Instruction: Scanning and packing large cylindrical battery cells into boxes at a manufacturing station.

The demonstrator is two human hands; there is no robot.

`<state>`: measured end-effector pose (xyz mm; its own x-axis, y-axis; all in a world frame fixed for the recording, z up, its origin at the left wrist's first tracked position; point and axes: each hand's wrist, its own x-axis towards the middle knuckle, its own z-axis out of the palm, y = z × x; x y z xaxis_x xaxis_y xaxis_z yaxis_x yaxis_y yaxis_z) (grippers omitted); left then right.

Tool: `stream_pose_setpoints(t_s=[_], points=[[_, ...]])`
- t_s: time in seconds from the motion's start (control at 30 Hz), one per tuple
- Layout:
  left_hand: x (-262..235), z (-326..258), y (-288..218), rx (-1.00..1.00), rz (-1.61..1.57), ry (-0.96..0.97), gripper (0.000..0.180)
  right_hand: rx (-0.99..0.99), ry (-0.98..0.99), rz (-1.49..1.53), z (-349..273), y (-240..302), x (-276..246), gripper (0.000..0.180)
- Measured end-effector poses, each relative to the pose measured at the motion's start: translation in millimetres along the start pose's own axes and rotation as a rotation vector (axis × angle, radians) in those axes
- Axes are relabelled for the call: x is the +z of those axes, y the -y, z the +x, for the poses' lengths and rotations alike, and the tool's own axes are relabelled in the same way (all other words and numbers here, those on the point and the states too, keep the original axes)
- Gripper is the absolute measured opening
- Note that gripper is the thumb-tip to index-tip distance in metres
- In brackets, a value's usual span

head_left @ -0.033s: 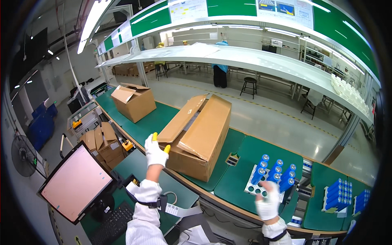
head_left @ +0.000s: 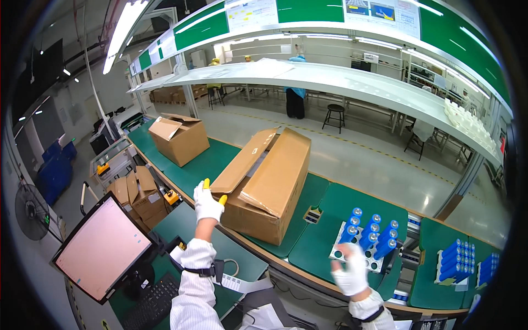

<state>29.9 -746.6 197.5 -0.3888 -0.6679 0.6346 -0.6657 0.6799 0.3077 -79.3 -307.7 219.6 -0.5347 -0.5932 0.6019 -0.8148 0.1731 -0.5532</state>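
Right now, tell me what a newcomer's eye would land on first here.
The big open cardboard box in the middle of the green bench, with the gloved left hand beside its near corner gripping a yellow-handled tool. To the right, the gloved right hand touches a white tray of upright blue cylinders. Lower left glows a pinkish monitor.

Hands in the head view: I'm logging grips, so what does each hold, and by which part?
The left hand is closed around the middle of a yellow tool, its ends showing. The right hand touches the near edge of the tray of blue cylinders; grip unclear.
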Motion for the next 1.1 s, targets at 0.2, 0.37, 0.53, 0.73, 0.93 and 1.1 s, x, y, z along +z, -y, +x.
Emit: stream_pose_setpoints(t_s=[0.2,0.37,0.53,0.73,0.93,1.1], points=[[69,42,50,-0.23,-0.394,0.15,0.04,-0.139,-0.017,0.014,94,28,113,0.055],[79,43,37,-0.335,-0.203,0.001,0.03,-0.055,0.015,-0.321,153,23,177,0.072],[103,66,72,-0.737,-0.44,-0.02,0.027,-0.048,0.11,-0.319,172,5,195,0.07],[147,74,124,-1.161,-1.234,-0.084,0.034,-0.516,-0.14,-0.492,187,5,172,0.056],[191,80,104,-1.233,-0.887,-0.146,0.07,-0.167,-0.01,-0.616,193,7,106,0.028],[192,89,161,-0.451,-0.231,0.433,0.043,0.309,0.268,-0.439,141,-40,109,0.033]])
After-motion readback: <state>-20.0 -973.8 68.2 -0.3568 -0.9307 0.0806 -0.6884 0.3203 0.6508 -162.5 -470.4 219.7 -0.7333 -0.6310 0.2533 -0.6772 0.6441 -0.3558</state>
